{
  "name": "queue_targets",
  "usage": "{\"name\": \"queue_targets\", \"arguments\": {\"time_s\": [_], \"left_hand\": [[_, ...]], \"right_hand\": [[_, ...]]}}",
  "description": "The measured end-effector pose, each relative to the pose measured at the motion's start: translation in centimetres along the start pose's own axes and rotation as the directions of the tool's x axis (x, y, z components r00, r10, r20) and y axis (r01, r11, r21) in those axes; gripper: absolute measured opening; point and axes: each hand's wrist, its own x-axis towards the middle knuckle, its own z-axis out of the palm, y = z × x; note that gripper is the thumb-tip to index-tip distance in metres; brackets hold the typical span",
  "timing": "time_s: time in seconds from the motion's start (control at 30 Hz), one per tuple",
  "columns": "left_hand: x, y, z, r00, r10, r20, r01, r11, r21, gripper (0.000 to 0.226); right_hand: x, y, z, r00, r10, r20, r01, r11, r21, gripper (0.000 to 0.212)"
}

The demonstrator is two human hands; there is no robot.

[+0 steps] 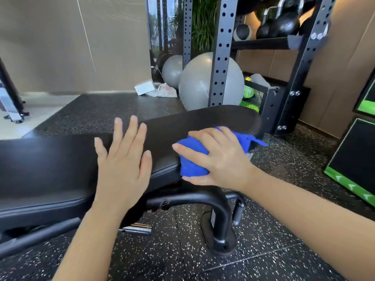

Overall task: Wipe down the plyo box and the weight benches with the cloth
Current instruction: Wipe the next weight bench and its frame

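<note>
On the near edge of the black weight bench, the right hand is pressing a bunched blue cloth, its fingers wrapping it. The left hand is lying flat, fingers spread wide. This bench seems mid-wipe; the green-edged plyo box is standing well apart, its state unclear.

1. Your right hand covers much of the bunched blue cloth.
2. The weight bench runs off the left edge, and your left hand hides part of its top.
3. The plyo box is cut by the right edge.
4. Kettlebells on the rack are blurred.
</note>
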Motion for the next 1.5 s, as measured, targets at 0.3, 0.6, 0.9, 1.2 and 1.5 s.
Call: {"name": "queue_targets", "arguments": {"time_s": [0.3, 0.6, 0.9, 1.2, 1.5], "left_hand": [[-2.0, -2.9, 0.3, 0.998, 0.016, 0.060, -0.013, 0.999, -0.052, 0.058], [-2.7, -3.8, 0.3, 0.998, 0.044, 0.048, -0.039, 0.996, -0.086, 0.054], [-3.6, -5.2, -0.8, 0.995, 0.046, 0.090, -0.052, 0.997, 0.065, 0.053], [-5.5, -10.4, -3.0, 0.992, -0.041, 0.120, 0.014, 0.977, 0.214, 0.054], [-5.9, -10.4, -3.0, 0.994, -0.046, 0.095, 0.027, 0.980, 0.196, 0.054]], "right_hand": [[-0.8, 2.1, -1.2, 0.997, -0.040, 0.066, 0.042, 0.998, -0.037, 0.062], [3.2, -4.5, 1.4, 0.989, -0.147, 0.027, 0.145, 0.988, 0.051, 0.055], [-0.5, 1.3, -1.3, 0.992, -0.089, 0.088, 0.094, 0.994, -0.056, 0.054], [6.0, -9.8, 2.7, 0.977, -0.206, 0.048, 0.206, 0.978, 0.020, 0.059], [3.1, -4.4, 0.0, 0.988, -0.140, 0.069, 0.139, 0.990, 0.023, 0.048]]}}
